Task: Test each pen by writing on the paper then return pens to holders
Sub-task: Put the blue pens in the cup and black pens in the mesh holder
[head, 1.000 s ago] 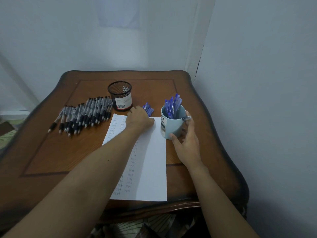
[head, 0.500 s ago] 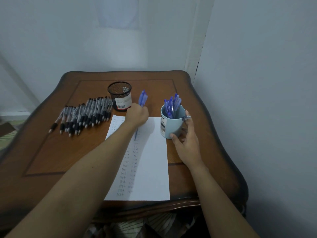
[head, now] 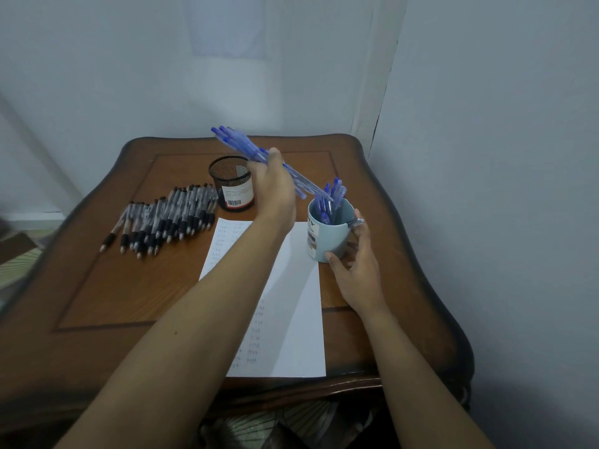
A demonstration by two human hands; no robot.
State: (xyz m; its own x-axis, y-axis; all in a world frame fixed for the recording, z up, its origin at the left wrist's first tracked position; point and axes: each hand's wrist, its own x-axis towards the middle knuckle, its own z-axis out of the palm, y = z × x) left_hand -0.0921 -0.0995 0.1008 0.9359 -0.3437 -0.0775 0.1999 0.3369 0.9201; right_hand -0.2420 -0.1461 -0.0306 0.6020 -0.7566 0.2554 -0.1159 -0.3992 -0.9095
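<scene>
My left hand (head: 274, 186) grips a bundle of blue pens (head: 240, 144), held slanted with the tips pointing down at the light blue mug (head: 327, 236). Several blue pens (head: 334, 192) stand in that mug. My right hand (head: 355, 264) holds the mug's right side, thumb at its base. A white paper (head: 291, 303) with columns of small blue marks lies under my left forearm. An empty black mesh holder (head: 231, 183) stands behind the paper. A row of black-grip pens (head: 162, 218) lies on the table at the left.
The wooden table (head: 113, 293) has a raised rim and curved edges. White walls stand close behind and to the right. A patterned floor shows below the table's front edge.
My left hand picked the blue pens up from the table behind the paper, lifted them and swung their tips over to the mug. My right hand stayed on the mug.
</scene>
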